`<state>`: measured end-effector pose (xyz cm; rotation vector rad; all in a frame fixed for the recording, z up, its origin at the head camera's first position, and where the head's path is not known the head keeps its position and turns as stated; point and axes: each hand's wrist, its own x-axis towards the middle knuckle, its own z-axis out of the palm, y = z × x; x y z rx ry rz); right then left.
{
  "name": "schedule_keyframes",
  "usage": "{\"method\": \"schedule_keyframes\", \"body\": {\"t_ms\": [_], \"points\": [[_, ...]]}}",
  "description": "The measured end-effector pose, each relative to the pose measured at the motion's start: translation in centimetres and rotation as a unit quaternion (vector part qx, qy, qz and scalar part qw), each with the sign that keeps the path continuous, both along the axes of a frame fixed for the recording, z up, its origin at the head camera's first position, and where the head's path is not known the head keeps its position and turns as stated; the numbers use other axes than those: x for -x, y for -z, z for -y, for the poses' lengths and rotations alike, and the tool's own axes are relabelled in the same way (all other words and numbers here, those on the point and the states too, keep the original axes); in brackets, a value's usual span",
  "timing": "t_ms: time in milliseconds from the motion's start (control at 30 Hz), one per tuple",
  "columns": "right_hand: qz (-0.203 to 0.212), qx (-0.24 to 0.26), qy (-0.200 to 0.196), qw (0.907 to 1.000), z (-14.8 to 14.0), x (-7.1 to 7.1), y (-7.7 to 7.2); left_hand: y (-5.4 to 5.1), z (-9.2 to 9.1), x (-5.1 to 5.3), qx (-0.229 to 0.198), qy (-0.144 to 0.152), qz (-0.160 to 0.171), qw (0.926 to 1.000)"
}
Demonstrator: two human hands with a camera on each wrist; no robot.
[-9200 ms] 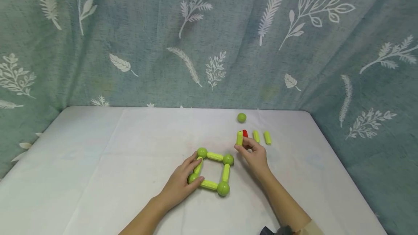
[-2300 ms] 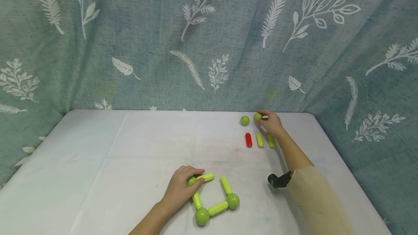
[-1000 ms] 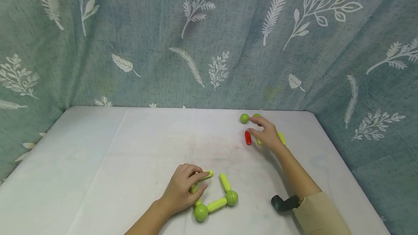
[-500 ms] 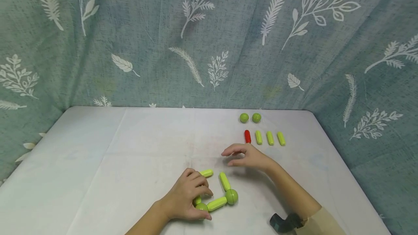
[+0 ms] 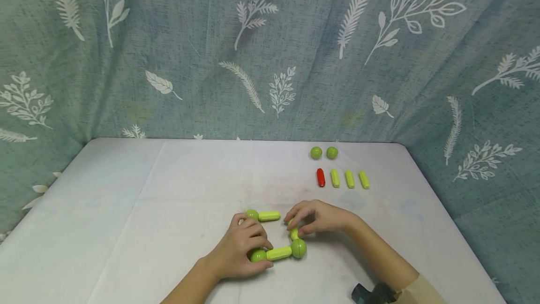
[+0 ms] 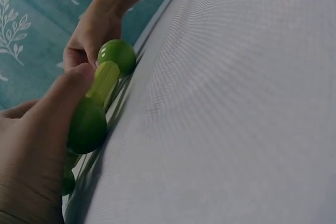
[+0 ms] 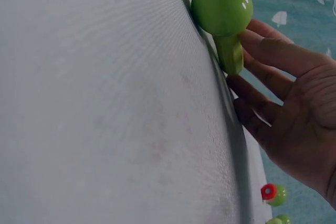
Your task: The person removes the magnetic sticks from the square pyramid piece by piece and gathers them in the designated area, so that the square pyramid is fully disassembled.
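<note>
Left hand [image 5: 242, 250] is curled over the left side of a frame [image 5: 279, 253] built of glossy green balls and yellow-green, ridged rods, which is gripped near its lower-left ball [image 5: 258, 255]. The frame is laid on a counter [image 5: 168, 191] covered in white cloth. By the right hand [image 5: 322, 217], the frame's right-side rod [image 5: 294, 233] is pinched between thumb and fingers, just above the lower-right ball [image 5: 298, 248]. From the upper-left ball [image 5: 251, 215], a top rod [image 5: 269, 216] is pointed toward the right hand, and a gap is left at the upper-right corner. Farther back, two loose green balls [image 5: 332, 153] are set side by side; in front of them, one red rod [image 5: 321, 178] and three loose yellow-green rods [image 5: 349, 179] are lined up in a row. Behind the counter, a blue-green fabric curtain [image 5: 190, 60] printed with white leaves is hung.
</note>
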<state>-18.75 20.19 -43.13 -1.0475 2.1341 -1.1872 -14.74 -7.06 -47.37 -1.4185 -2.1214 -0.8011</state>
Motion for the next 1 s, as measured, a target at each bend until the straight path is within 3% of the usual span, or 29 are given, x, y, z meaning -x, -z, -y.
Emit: {"method": "schedule_keyframes", "body": {"t_ms": [233, 500, 700, 867, 1000], "points": [[-0.006, -0.004, 0.027, 0.9996, -0.8, -0.9, 0.3, 0.3, 0.1, 0.2, 0.023, -0.044, 0.006, 0.9988], [-0.050, 0.027, 0.016, 0.9983, -0.5, -2.1, 1.4, 0.3, 0.3, 0.1, 0.032, -0.096, 0.052, 0.9936], [-0.050, -0.012, 0.036, 0.9980, -0.3, -2.5, 1.6, 0.2, 0.2, 0.0, 0.023, -0.103, 0.075, 0.9916], [-0.067, -0.044, 0.047, 0.9957, -0.4, -2.7, 1.3, 0.2, 0.2, 0.2, 0.016, -0.126, 0.085, 0.9883], [-0.048, -0.049, 0.099, 0.9927, -0.8, -2.7, 1.3, 0.3, 0.1, 0.4, 0.008, -0.142, 0.075, 0.9870]]}}
